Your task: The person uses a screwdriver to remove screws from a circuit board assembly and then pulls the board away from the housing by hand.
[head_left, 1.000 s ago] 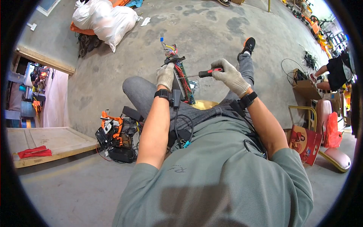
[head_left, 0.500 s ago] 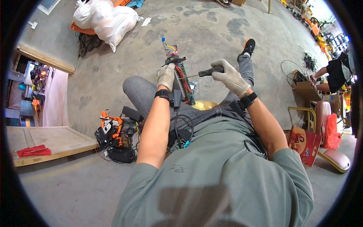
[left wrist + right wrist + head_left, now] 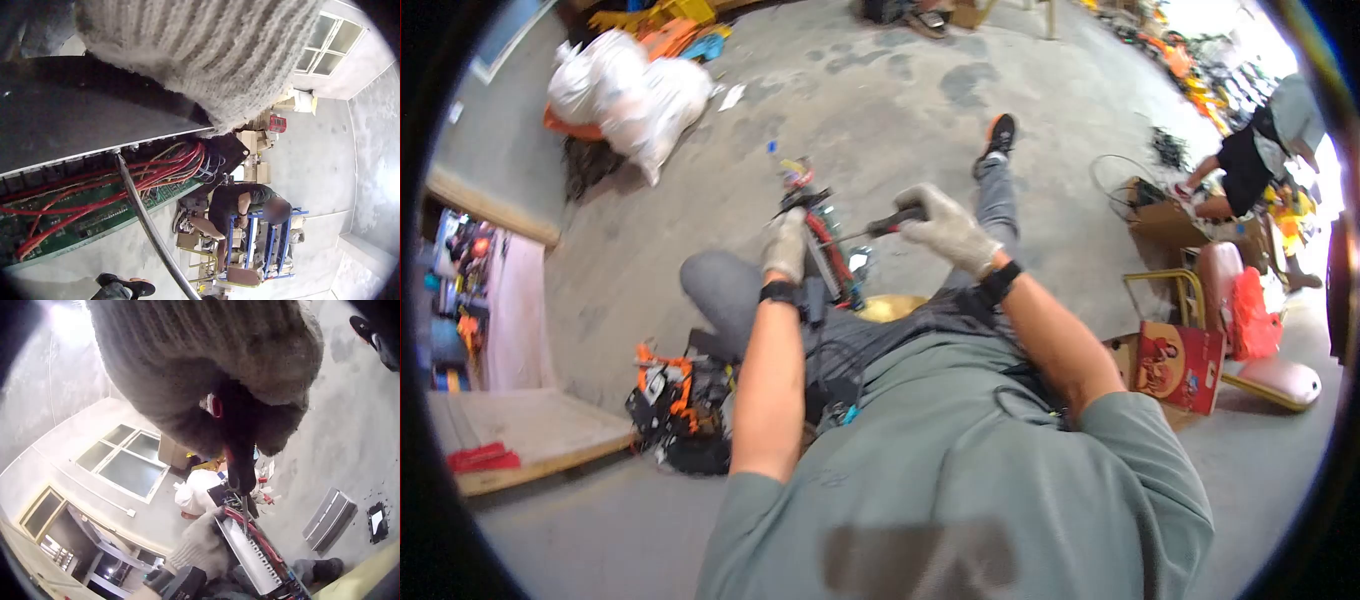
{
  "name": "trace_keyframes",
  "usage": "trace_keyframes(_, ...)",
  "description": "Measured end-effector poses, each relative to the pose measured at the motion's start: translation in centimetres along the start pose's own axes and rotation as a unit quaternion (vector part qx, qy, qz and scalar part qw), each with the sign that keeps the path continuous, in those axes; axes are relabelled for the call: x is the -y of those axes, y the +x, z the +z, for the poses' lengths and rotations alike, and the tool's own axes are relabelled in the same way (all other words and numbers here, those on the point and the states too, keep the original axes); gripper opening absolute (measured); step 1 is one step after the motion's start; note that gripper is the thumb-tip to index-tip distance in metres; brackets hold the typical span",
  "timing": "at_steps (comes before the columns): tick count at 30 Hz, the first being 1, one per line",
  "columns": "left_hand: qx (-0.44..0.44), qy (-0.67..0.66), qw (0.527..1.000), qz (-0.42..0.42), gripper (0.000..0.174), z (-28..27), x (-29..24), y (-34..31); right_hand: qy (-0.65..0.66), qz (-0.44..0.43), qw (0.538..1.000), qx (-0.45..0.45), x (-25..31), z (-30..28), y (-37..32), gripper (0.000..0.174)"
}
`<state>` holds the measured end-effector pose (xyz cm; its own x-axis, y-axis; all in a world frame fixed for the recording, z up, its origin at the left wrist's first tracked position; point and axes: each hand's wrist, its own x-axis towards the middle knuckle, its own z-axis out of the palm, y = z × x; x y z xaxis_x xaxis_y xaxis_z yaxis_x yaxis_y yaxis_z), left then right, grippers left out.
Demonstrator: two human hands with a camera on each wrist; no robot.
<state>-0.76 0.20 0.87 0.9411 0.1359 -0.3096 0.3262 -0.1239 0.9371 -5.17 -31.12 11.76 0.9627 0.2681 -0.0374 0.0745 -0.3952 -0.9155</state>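
The gloved left hand (image 3: 785,245) grips the far end of a long circuit board assembly (image 3: 828,262) held over the lap. In the left wrist view, red wires (image 3: 169,175) run along the green board (image 3: 94,219) beside a dark metal plate (image 3: 81,119). The gloved right hand (image 3: 950,230) holds a screwdriver (image 3: 892,222) by its dark handle, fingers curled round it. Its shaft (image 3: 147,222) reaches the row of screws at the plate's edge. In the right wrist view the right glove (image 3: 212,369) covers most of the handle.
White sacks (image 3: 625,100) lie at the upper left. Orange and black parts (image 3: 675,400) are piled beside the left thigh. A red box (image 3: 1175,365), a yellow-framed chair and another person (image 3: 1250,160) are on the right. A wooden panel (image 3: 540,435) lies at lower left.
The head view has shifted, so the hands and board appear further left and lower. The screwdriver handle has turned between the fingers; the left hand keeps its grip on the assembly.
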Motion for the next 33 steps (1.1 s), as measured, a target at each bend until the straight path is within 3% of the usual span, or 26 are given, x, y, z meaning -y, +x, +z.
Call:
trace_keyframes(2, 0.001, -0.094, 0.996, -0.011, 0.044, 0.9, -1.3, -1.2, 0.02, 0.033, 0.999, 0.008, -0.2, 0.6, 0.2, 0.054)
trace_keyframes(3, 0.013, -0.114, 0.993, -0.029, 0.041, 0.7, -1.4, -1.1, 0.008, 0.103, 0.995, 0.006, 2.8, 0.3, -0.5, 0.057)
trace_keyframes(5, 0.0, -0.112, 0.993, -0.038, 0.039, 0.3, -0.7, -0.6, -0.006, 0.175, 0.984, 0.019, 4.3, -0.1, -0.9, 0.051)
trace_keyframes(6, -0.03, -0.102, 0.994, -0.033, 0.035, 0.5, -1.6, -1.3, -0.042, 0.068, 0.995, 0.057, 0.7, 0.1, 0.0, 0.045)
trace_keyframes(7, -0.035, -0.111, 0.993, -0.027, 0.031, 0.3, 0.5, 0.5, -0.074, 0.036, 0.995, 0.05, -0.5, 0.4, 0.2, 0.038)
trace_keyframes(9, -0.034, -0.1, 0.994, 0.003, 0.031, -0.1, 2.1, 1.9, -0.011, 0.085, 0.996, -0.003, 1.3, 0.7, -0.3, 0.033)
trace_keyframes(15, -0.033, -0.091, 0.995, -0.029, 0.039, -0.3, 1.7, 1.7, 0.006, 0.022, 1.0, -0.018, 1.0, 0.9, -0.6, 0.046)
trace_keyframes(16, -0.038, -0.075, 0.996, -0.021, 0.04, -0.3, 1.5, 1.4, -0.032, -0.036, 0.998, -0.051, 0.9, 1.4, -0.5, 0.048)
trace_keyframes(17, -0.045, -0.058, 0.997, -0.012, 0.041, -0.4, 1.3, 1.1, -0.033, -0.038, 0.997, -0.054, 0.8, 1.2, -0.4, 0.048)
trace_keyframes(19, -0.047, -0.069, 0.996, -0.009, 0.041, -0.3, 1.5, 1.2, 0.037, 0.172, 0.984, 0.013, 4.6, 0.2, -1.0, 0.047)
trace_keyframes(23, -0.021, -0.09, 0.995, 0.024, 0.041, -0.7, 3.7, 2.8, -0.023, 0.128, 0.991, 0.036, 1.9, 0.7, -0.2, 0.044)
trace_keyframes(27, -0.044, -0.064, 0.997, 0.015, 0.048, -0.4, 3.6, 3.1, 0.004, 0.038, 0.999, -0.025, 1.5, 1.1, -0.7, 0.035)
trace_keyframes(28, -0.047, -0.063, 0.997, 0.015, 0.048, -0.3, 2.8, 2.3, 0.005, 0.012, 0.999, -0.029, 1.2, 0.8, -0.6, 0.04)
trace_keyframes(32, -0.045, -0.062, 0.997, -0.006, 0.04, 0.2, 0.2, 0.3, 0.018, 0.022, 1.0, -0.007, 1.6, 0.8, -0.5, 0.048)
trace_keyframes(33, -0.044, -0.047, 0.998, 0.007, 0.036, 0.0, 0.7, 0.7, 0.016, 0.068, 0.998, -0.003, 2.9, 0.7, -0.7, 0.049)
